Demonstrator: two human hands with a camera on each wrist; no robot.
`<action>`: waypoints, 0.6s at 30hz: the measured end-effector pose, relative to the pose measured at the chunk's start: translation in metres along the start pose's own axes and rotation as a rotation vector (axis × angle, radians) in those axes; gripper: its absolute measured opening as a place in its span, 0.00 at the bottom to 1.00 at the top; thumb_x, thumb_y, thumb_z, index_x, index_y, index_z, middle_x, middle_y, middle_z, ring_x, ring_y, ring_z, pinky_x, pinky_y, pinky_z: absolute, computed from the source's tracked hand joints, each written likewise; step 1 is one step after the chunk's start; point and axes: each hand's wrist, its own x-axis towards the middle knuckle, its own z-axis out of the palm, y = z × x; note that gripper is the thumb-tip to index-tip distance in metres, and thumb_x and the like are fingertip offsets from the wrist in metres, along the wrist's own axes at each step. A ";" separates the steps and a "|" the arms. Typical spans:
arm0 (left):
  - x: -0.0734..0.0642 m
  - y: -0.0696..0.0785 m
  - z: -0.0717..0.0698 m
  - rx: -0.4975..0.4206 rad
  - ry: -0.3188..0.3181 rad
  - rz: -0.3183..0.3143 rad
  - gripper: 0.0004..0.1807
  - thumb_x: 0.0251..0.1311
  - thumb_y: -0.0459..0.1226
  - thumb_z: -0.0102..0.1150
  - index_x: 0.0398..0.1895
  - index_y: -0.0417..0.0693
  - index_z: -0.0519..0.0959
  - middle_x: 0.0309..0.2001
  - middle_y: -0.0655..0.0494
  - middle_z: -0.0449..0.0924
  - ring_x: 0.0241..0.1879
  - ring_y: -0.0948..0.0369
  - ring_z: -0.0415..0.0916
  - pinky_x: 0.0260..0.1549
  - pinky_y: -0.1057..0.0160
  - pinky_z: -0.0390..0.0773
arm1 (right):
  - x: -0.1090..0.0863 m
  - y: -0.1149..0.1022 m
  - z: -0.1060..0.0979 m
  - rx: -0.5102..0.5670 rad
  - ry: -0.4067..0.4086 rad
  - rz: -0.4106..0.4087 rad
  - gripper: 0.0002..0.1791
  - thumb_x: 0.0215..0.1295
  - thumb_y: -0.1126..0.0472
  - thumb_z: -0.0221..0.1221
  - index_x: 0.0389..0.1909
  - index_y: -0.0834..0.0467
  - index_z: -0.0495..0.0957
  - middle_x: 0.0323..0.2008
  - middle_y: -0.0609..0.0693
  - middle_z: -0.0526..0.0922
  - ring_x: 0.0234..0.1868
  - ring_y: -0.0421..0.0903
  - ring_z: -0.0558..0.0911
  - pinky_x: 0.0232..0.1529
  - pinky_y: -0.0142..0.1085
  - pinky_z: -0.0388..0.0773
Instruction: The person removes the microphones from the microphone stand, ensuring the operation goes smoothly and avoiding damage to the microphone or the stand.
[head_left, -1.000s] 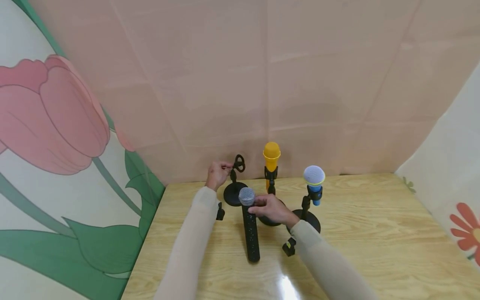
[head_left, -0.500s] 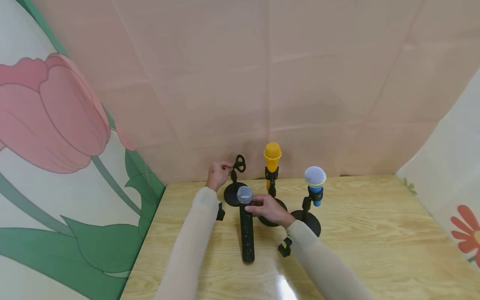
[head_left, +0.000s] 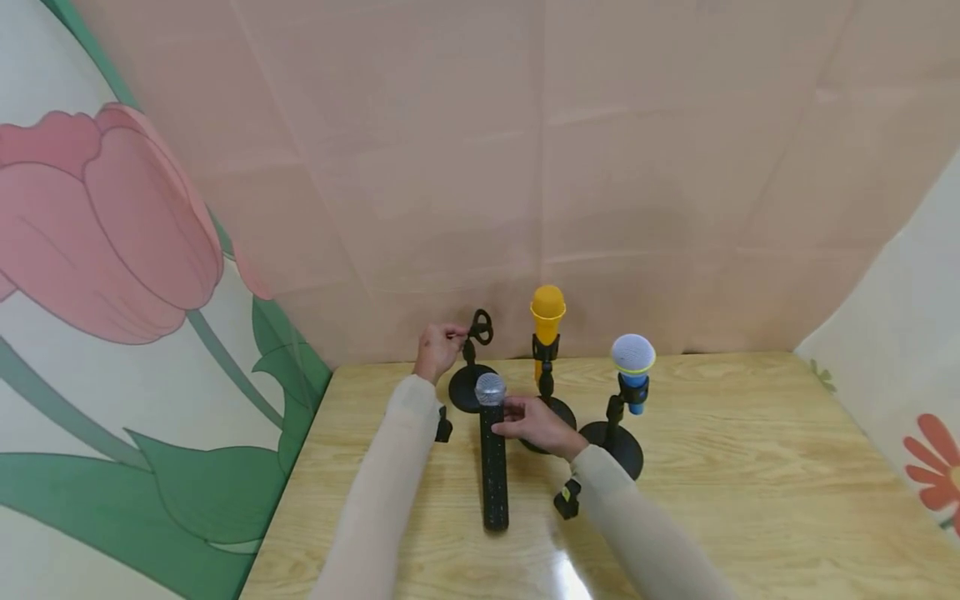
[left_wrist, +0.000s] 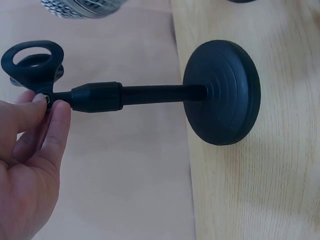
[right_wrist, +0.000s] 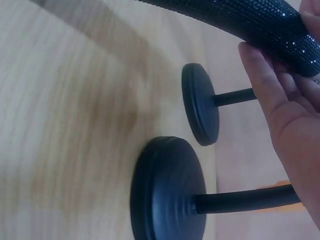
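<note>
My left hand (head_left: 438,350) pinches the joint just under the clip of a black microphone stand (left_wrist: 150,94). The clip's loops (left_wrist: 36,61) hold nothing, and the round base rests at the table's back edge. My right hand (head_left: 542,427) grips a black, glittery microphone (head_left: 494,467) near its silver mesh head, thumb on one side and fingers on the other. The microphone hangs handle down in front of the left stand, apart from the clip. In the right wrist view its sparkling handle (right_wrist: 250,22) crosses the top, above the fingers.
A yellow microphone (head_left: 548,312) sits in a second stand right of the left one. Farther right, a blue microphone with a white head (head_left: 633,357) sits in a third stand. Behind the wooden table (head_left: 735,467) rises a pinkish covered wall (head_left: 420,167).
The black microphone has shifted slightly left in my right hand and its handle now hangs more upright. My left hand keeps its pinch on the stand.
</note>
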 end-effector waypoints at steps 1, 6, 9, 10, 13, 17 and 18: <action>0.000 0.000 0.000 0.001 0.001 0.002 0.09 0.67 0.26 0.58 0.41 0.38 0.88 0.41 0.45 0.87 0.42 0.52 0.84 0.41 0.60 0.82 | 0.000 0.001 0.001 0.012 0.003 0.004 0.33 0.63 0.57 0.68 0.64 0.70 0.71 0.56 0.61 0.80 0.55 0.53 0.79 0.56 0.48 0.77; -0.001 0.000 -0.001 -0.002 -0.003 -0.007 0.09 0.67 0.27 0.59 0.41 0.39 0.88 0.42 0.46 0.87 0.41 0.54 0.84 0.42 0.59 0.83 | 0.000 0.006 0.009 0.095 0.046 -0.002 0.35 0.63 0.59 0.69 0.65 0.73 0.69 0.57 0.67 0.79 0.57 0.57 0.79 0.53 0.45 0.80; -0.002 -0.001 -0.001 0.004 -0.006 -0.012 0.09 0.67 0.27 0.59 0.41 0.40 0.88 0.42 0.46 0.87 0.41 0.55 0.84 0.43 0.59 0.83 | 0.001 0.009 0.014 0.143 0.078 -0.007 0.33 0.62 0.61 0.69 0.63 0.73 0.71 0.54 0.67 0.81 0.52 0.54 0.82 0.48 0.42 0.83; -0.001 -0.001 -0.001 0.009 -0.006 -0.012 0.09 0.67 0.27 0.59 0.42 0.40 0.88 0.42 0.46 0.87 0.41 0.55 0.84 0.43 0.59 0.83 | 0.001 0.009 0.015 0.157 0.090 -0.002 0.32 0.62 0.61 0.69 0.63 0.73 0.72 0.53 0.66 0.82 0.50 0.53 0.83 0.46 0.41 0.83; -0.001 -0.001 -0.001 0.024 -0.005 -0.010 0.09 0.67 0.28 0.59 0.42 0.40 0.88 0.43 0.47 0.87 0.41 0.55 0.84 0.43 0.59 0.83 | 0.003 0.010 0.019 0.201 0.115 0.021 0.30 0.62 0.62 0.69 0.62 0.71 0.74 0.50 0.63 0.84 0.45 0.50 0.86 0.44 0.41 0.84; 0.000 0.000 -0.001 0.026 -0.004 -0.017 0.08 0.67 0.28 0.60 0.42 0.41 0.89 0.43 0.47 0.87 0.42 0.55 0.84 0.43 0.59 0.83 | 0.003 0.011 0.024 0.225 0.151 0.043 0.28 0.63 0.63 0.68 0.61 0.70 0.75 0.50 0.62 0.84 0.43 0.49 0.86 0.43 0.42 0.84; 0.000 0.000 -0.001 0.022 -0.005 -0.021 0.08 0.67 0.28 0.60 0.41 0.41 0.89 0.43 0.47 0.87 0.43 0.54 0.83 0.43 0.59 0.83 | 0.003 0.011 0.025 0.223 0.159 0.045 0.28 0.63 0.63 0.68 0.61 0.70 0.75 0.50 0.63 0.84 0.44 0.49 0.86 0.43 0.42 0.85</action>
